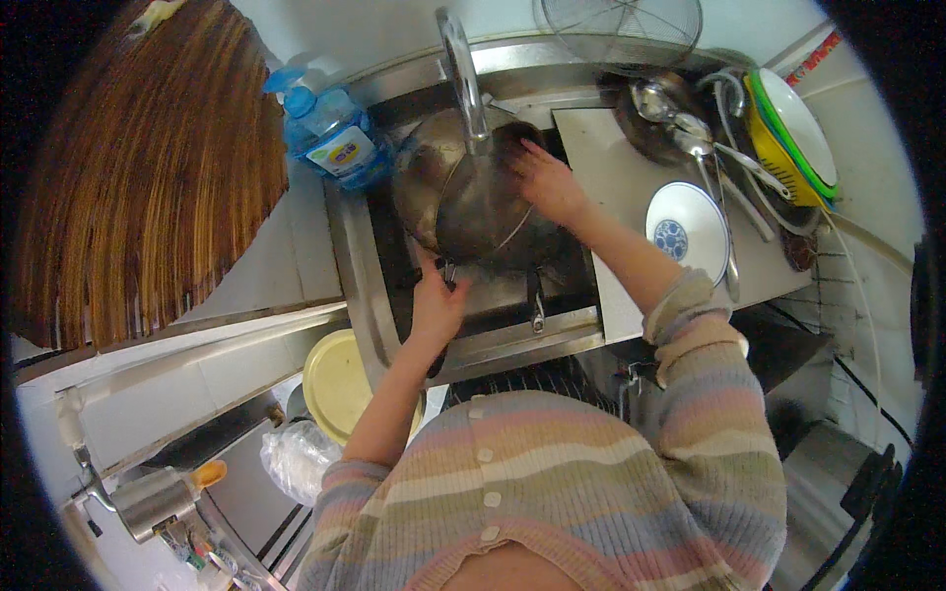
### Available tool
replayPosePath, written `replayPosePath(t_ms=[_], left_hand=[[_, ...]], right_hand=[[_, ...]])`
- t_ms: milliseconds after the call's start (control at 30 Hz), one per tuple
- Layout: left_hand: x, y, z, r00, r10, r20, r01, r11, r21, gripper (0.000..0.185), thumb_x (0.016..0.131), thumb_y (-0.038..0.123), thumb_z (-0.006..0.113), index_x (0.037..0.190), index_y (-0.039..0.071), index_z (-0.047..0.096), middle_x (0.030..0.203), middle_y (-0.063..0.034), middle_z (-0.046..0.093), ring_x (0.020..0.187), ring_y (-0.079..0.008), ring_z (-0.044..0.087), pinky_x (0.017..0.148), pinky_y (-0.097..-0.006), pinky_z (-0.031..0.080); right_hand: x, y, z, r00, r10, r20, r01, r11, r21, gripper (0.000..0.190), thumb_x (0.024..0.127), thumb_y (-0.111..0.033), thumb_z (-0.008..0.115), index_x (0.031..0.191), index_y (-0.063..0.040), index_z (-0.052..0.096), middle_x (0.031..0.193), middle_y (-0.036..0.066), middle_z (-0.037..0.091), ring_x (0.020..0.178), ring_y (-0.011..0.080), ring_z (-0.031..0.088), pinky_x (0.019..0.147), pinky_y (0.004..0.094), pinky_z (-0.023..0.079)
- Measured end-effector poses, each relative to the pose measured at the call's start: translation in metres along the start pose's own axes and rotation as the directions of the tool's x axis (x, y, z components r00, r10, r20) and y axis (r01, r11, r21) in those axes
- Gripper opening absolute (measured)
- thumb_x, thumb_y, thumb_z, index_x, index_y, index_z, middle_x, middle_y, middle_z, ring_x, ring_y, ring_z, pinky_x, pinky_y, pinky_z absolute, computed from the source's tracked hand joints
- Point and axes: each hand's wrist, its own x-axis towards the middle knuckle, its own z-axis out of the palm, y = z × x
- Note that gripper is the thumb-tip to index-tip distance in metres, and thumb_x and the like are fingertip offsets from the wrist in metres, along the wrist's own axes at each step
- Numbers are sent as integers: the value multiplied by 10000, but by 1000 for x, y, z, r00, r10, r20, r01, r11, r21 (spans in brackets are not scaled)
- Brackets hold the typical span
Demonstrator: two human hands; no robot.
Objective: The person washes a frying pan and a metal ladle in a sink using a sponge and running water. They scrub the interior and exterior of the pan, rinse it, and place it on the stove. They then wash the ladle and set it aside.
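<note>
A metal wok [417,177] sits in the stainless steel sink [355,258] beneath the chrome faucet [463,81], with water falling into it. At its near side my left hand [437,306] is closed around its handle, whose dark end shows beside my wrist. My right hand [550,181] reaches into the far right part of the wok. Its fingers are by a dark patch, and blur hides whether they hold a scrubber. Another handle [537,303] points toward me over the sink's front edge; which pan it belongs to is unclear.
A blue pump bottle [336,140] stands left of the sink. On the right, a white board [591,148] carries a white bowl [687,229], ladles [695,137] and stacked colored basins [794,140]. A wire strainer [621,29] leans behind. A yellow lid [336,384] is below left.
</note>
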Motion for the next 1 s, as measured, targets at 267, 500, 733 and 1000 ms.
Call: replayPosePath(t_ms=[267, 500, 733, 1000], left_hand=[[12, 16, -1, 999, -34, 16, 32, 990, 141, 836, 712, 142, 592, 1283, -82, 24, 921, -234, 549, 690, -308, 580, 591, -338, 450], [8, -8, -13, 986, -70, 149, 90, 987, -131, 733, 728, 106, 565, 1298, 22, 113, 767, -173, 552, 440, -234, 504, 405, -329, 395], [-3, 2, -23, 826, -268, 495, 432, 866, -252, 509, 758, 54, 551, 1198, 86, 298, 645, -25, 475, 357, -95, 379, 311, -257, 311], [5, 22, -13, 925, -214, 315, 333, 854, -400, 584, 757, 32, 527, 1250, 93, 221, 643, -39, 480, 341, -101, 368, 303, -264, 306]], right_hand=[[-5, -102, 18, 915, 402, -3, -301, 691, 657, 292, 692, -146, 535, 977, -127, 595, 1067, 100, 522, 1061, 282, 438, 995, 465, 222], [-6, 10, 4, 985, 40, -168, -25, 995, 92, 151, 659, -141, 520, 744, -112, 642, 1076, 52, 510, 1135, 224, 366, 992, 524, 179], [79, 27, -51, 693, -709, 132, 720, 688, -91, 109, 623, -160, 521, 597, -137, 625, 836, 34, 574, 946, 201, 497, 1003, 382, 254], [-18, -53, -31, 994, 24, 107, -25, 1000, 5, 185, 686, -219, 531, 806, -125, 635, 869, 90, 607, 896, 276, 548, 920, 395, 345]])
